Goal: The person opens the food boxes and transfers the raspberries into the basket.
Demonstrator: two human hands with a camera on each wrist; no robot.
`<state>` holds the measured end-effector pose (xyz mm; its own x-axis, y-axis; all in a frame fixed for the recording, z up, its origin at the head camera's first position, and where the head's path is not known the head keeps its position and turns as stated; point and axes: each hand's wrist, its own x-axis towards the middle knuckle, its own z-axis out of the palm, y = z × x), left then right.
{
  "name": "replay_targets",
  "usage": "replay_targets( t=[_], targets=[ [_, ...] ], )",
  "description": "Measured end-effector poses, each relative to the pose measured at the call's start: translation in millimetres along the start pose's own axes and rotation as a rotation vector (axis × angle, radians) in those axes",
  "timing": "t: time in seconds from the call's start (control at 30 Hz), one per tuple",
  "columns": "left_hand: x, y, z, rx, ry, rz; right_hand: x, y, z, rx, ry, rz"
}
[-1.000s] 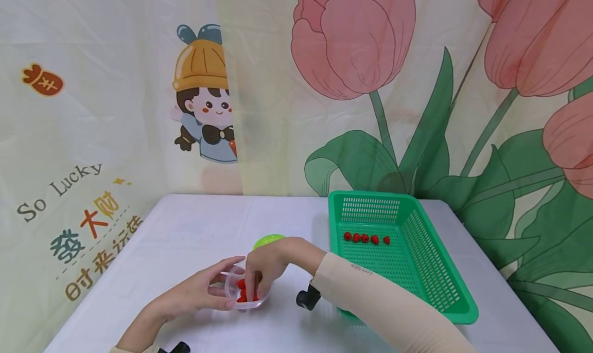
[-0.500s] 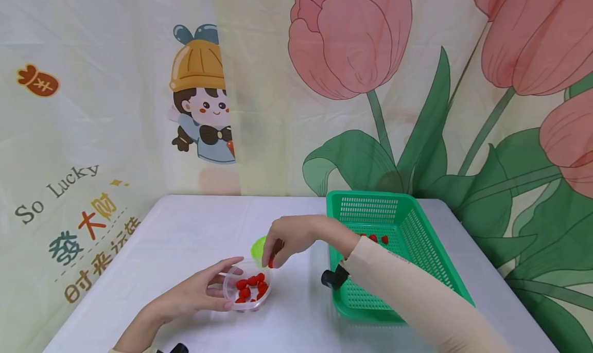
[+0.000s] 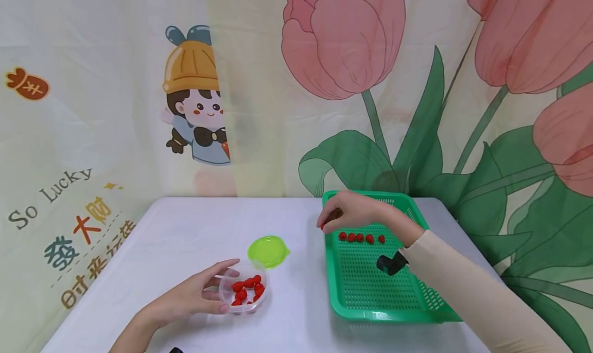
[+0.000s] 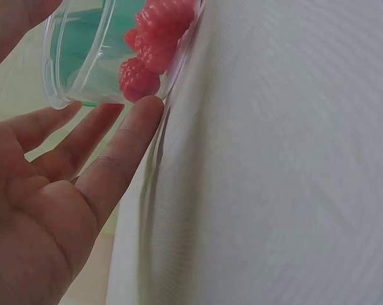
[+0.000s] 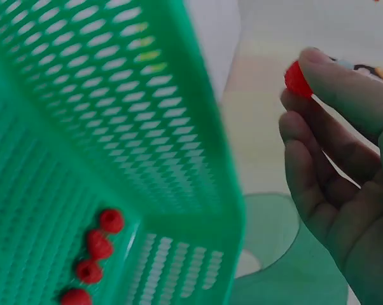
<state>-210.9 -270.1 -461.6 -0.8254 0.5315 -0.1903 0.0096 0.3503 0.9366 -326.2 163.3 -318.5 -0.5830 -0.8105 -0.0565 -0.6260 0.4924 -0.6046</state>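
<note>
My left hand (image 3: 187,297) holds the left side of a clear plastic tub (image 3: 223,291), thumb in front and fingers behind. Several red raspberries (image 3: 241,294) lie in the tub; in the left wrist view some raspberries (image 4: 154,38) show through its wall. My right hand (image 3: 354,211) is raised at the left rim of a green basket (image 3: 330,270). It pinches one raspberry (image 5: 298,80) between thumb and fingertip, plain in the right wrist view and mostly hidden in the head view. Inside the basket, a row of raspberries (image 3: 360,237) lies toward the back.
A bright green lid (image 3: 268,251) lies on the white table (image 3: 208,224) just behind the tub. The basket's perforated wall (image 5: 115,95) stands below and beside my right hand. A printed cloth (image 3: 259,111) hangs behind the table.
My right hand has lifted a raspberry out of the tub and carried it right and away to the basket's left rim. The lid has come into full view. My left hand stays on the tub.
</note>
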Motion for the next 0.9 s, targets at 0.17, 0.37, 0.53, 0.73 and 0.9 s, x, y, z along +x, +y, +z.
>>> replay_targets(
  t=[0.17,0.37,0.53,0.73,0.9],
  targets=[
    [0.1,-1.3,0.3,-0.003,0.000,-0.010,-17,31,4,-0.082,0.116,0.012],
    [0.7,-1.5,0.0,-0.007,-0.005,0.005,-28,57,16,-0.114,0.178,0.074],
    [1.3,-0.6,-0.3,-0.017,-0.010,0.009,-30,71,28,-0.103,0.191,0.096],
    [2.3,-1.1,-0.3,-0.014,-0.008,0.005,-24,82,44,-0.152,0.208,0.105],
    [3.2,-2.4,0.4,-0.009,-0.005,-0.013,-19,92,54,-0.158,0.215,0.153]
  ],
)
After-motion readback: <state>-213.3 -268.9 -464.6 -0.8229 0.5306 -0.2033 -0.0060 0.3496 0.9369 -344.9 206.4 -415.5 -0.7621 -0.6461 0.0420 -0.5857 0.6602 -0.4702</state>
